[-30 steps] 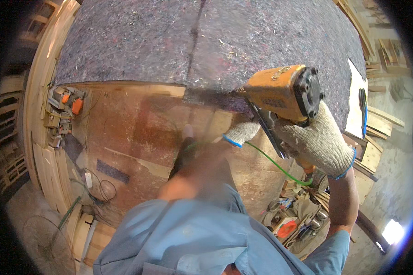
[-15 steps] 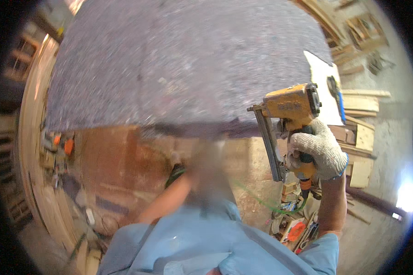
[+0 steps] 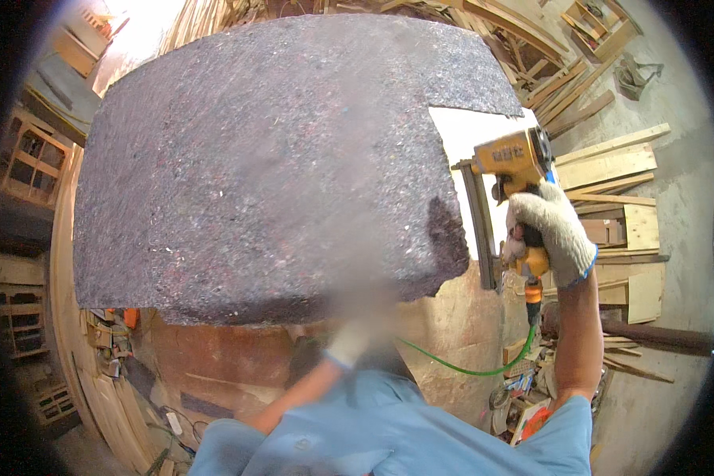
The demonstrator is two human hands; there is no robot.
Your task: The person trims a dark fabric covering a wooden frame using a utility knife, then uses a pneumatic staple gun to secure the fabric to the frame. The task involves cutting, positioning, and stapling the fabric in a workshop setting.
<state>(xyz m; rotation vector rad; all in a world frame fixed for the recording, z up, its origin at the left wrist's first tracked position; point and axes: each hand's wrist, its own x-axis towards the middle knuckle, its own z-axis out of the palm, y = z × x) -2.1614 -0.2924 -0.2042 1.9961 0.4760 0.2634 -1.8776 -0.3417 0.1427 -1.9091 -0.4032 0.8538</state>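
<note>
My right hand (image 3: 559,238), in a white knit glove, is wrapped round the handle of a yellow and black air stapler (image 3: 512,159). Its long magazine points toward me, above the right side of a grey fibre felt sheet (image 3: 214,174). A green air hose (image 3: 476,371) runs from the handle's orange fitting. My left hand (image 3: 347,346), gloved too, is at the sheet's near edge; a blurry smear and the felt hide its fingers. Under the felt, a white panel (image 3: 452,135) shows at the right, and the sheet's near-right corner has a dark patch.
Stacked boards (image 3: 611,170) and scrap wood lie on the floor at the right. Wooden crates or frames (image 3: 36,151) stand at the left, beside long planks. A box of tools and parts (image 3: 523,397) is by my right elbow. Brown sheet material (image 3: 222,349) lies below the felt.
The felt now appears lower in view, showing its far edge and more white panel. The stapler stays in my right hand, slightly higher in view. My left glove shows more at the near edge.
</note>
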